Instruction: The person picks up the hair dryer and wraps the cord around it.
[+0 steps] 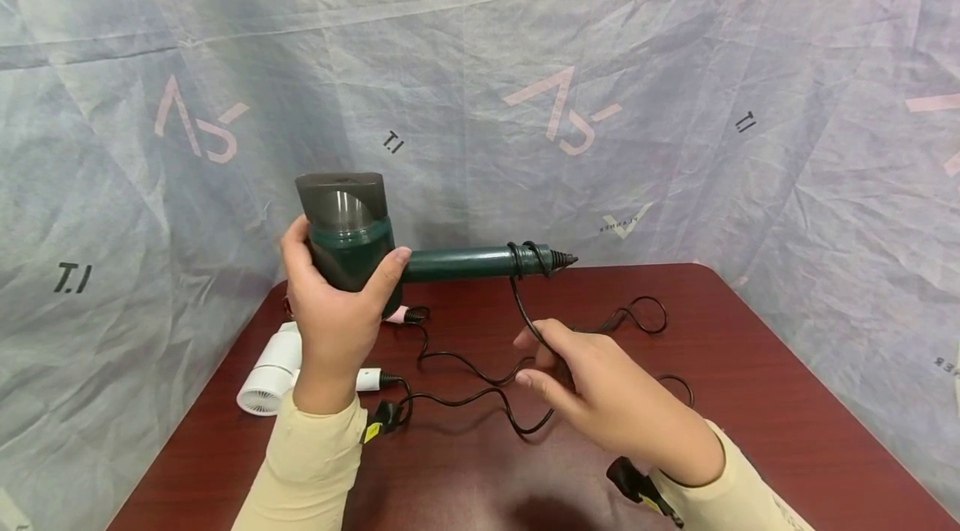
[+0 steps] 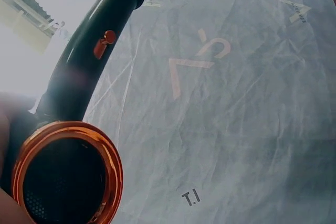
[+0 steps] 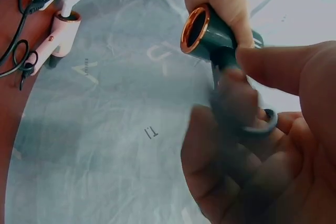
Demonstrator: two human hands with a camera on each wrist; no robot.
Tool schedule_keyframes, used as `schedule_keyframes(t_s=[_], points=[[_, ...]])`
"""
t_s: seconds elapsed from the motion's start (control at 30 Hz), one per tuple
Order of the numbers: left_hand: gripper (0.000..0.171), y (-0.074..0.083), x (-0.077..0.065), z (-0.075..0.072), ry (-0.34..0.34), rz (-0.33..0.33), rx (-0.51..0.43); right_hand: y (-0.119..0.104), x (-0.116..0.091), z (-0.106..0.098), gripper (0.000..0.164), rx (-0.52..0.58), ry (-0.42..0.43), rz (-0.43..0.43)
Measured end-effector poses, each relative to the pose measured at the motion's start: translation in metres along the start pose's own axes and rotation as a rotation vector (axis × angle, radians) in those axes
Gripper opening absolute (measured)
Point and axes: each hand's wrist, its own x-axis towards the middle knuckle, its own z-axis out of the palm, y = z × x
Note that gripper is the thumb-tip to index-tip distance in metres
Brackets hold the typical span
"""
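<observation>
My left hand (image 1: 333,314) grips a dark green hair dryer (image 1: 457,263) round its body, thumb over one side and fingers behind. Its smoky flat nozzle (image 1: 345,202) points up, and the handle stretches level to the right. A black power cord (image 1: 517,293) loops round the handle's end, then runs down to my right hand (image 1: 615,389), whose curled fingers hold it. In the left wrist view the dryer's copper-coloured rim (image 2: 118,177) and a copper switch (image 2: 104,44) show. Blurred right fingers cover part of the handle in the right wrist view.
A white hair dryer (image 1: 272,371) lies at the left of the dark red table (image 1: 750,398), with a pink hair dryer (image 3: 62,38) beyond it. Their black cords (image 1: 465,402) snake across the tabletop. Black plugs lie by the left sleeve (image 1: 387,414) and under the right wrist (image 1: 628,479).
</observation>
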Motion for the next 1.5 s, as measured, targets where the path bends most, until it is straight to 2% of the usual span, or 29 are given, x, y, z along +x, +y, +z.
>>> schedule_keyframes(t_s=[0.17,0.5,0.6,0.77,0.9,1.0,1.07,1.17,1.3,1.43,1.5], points=[[0.087,-0.005,-0.001,0.001,-0.014,0.09,0.071,0.001,0.0,-0.002,0.018,-0.021,0.043,0.009],[0.086,0.023,-0.006,0.008,-0.018,0.271,0.192,0.003,0.0,-0.003,0.018,-0.106,0.103,0.003],[0.085,0.024,-0.004,0.008,0.016,0.291,0.183,0.003,-0.001,-0.006,0.018,-0.137,0.128,0.024],[0.082,0.02,0.001,0.005,0.117,0.303,0.156,0.003,-0.003,-0.013,0.015,-0.177,0.143,0.054],[0.08,0.016,0.004,0.004,0.16,0.321,0.165,-0.004,-0.007,-0.017,0.013,-0.162,0.089,0.101],[0.08,0.013,0.004,0.004,0.167,0.317,0.172,-0.012,-0.012,-0.022,0.014,-0.178,0.041,0.127],[0.081,0.01,0.004,0.004,0.162,0.311,0.185,-0.017,-0.015,-0.025,0.016,-0.205,0.021,0.115],[0.083,0.005,0.002,0.004,0.146,0.307,0.21,-0.023,-0.019,-0.029,0.02,-0.235,0.04,0.055],[0.086,-0.001,0.001,0.004,0.112,0.311,0.235,-0.023,-0.02,-0.035,0.022,-0.186,0.091,-0.027],[0.084,0.001,-0.001,0.004,0.045,0.323,0.224,-0.02,-0.019,-0.04,0.025,-0.13,0.141,-0.058],[0.084,-0.004,0.0,0.003,-0.002,0.337,0.217,-0.017,-0.018,-0.041,0.027,-0.128,0.181,-0.077]])
